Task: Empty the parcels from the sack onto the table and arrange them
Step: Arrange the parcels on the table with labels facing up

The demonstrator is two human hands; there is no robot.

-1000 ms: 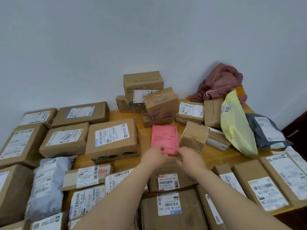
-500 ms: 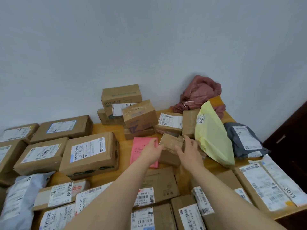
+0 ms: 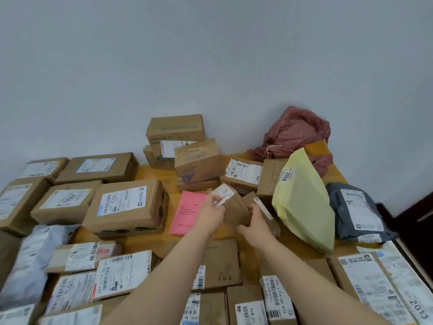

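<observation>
Both hands are on one small brown parcel [image 3: 237,208] near the middle of the table [image 3: 150,171]. It lies between the pink envelope [image 3: 187,213] and the yellow bag [image 3: 302,202]. The left hand [image 3: 210,213] has its fingers curled over the parcel's labelled upper end. The right hand [image 3: 254,222] wraps its fingers around the lower right side. The parcel is tilted, with its label turned away from the camera, and I cannot tell whether its lower corner touches the table or is lifted clear. The crumpled red sack [image 3: 297,134] lies in the far right corner and looks slack, so the emptying seems done and this step is arranging.

To do it well, keep both hands on the parcel while turning it. It looks light, but the taped cardboard is likely slick. Bring the label face up, as on the parcels along the left and near edges. Another small box [image 3: 256,200] sits just beside the right hand, touching or nearly so, and the yellow bag leans close behind it, so lift before moving rather than dragging sideways. The bare strip of table beside the pink envelope looks like the nearest free place — set the parcel flat there, square to its neighbours, and let go only once it sits steady.
</observation>
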